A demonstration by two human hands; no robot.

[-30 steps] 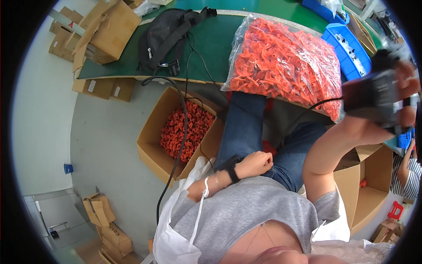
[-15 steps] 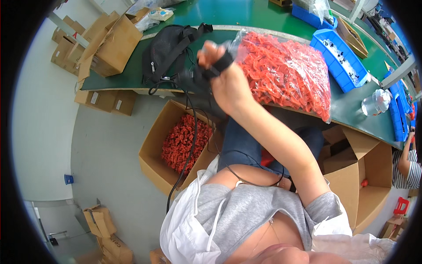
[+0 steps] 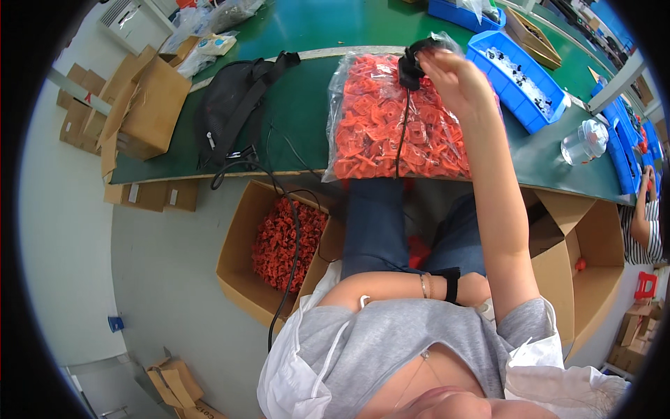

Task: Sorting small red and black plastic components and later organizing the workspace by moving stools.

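Raised over the far half of the table is my right hand, its fingers stretched out. A small black device with a cable hanging down sits against its thumb side; whether it is strapped on I cannot tell. Beneath that hand lies a large clear plastic bag of red plastic parts. My left hand rests across my lap, with a black band and a bracelet at the wrist. My right arm hides its fingers.
A black bag lies left on the green table. Blue bins and a clear plastic cup stand right. A cardboard box of red parts is left of my legs; another open box stands right. Cables hang beside me.
My right hand has swung right from beside the black bag to above the bag of red parts. The view has shifted, and my left forearm shows more fully across my lap.
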